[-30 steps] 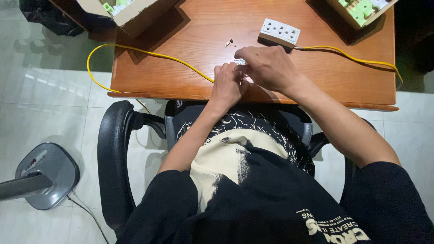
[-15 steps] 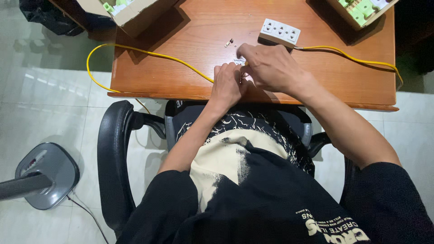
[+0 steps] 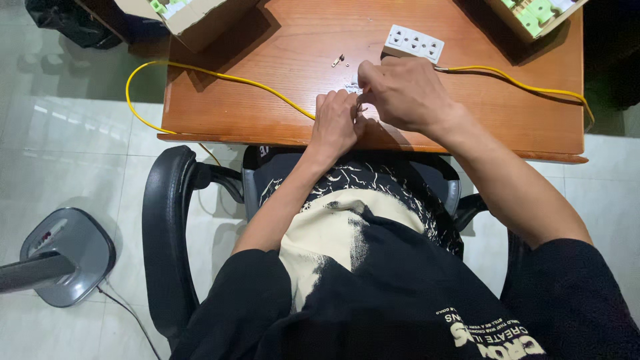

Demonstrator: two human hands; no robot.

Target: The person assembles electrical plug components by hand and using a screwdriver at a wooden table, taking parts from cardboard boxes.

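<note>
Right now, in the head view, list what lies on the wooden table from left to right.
Cardboard box → loop of yellow cable → left hand → right hand → white socket block → second box of green parts.

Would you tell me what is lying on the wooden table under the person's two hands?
The yellow cable runs under the left hand, and a small white piece shows beside the right hand. Anything else is covered.

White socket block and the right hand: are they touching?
Cannot tell. In the head view the right hand overlaps the near edge of the white socket block, hiding where they would meet, so neither contact nor a gap shows.
</note>
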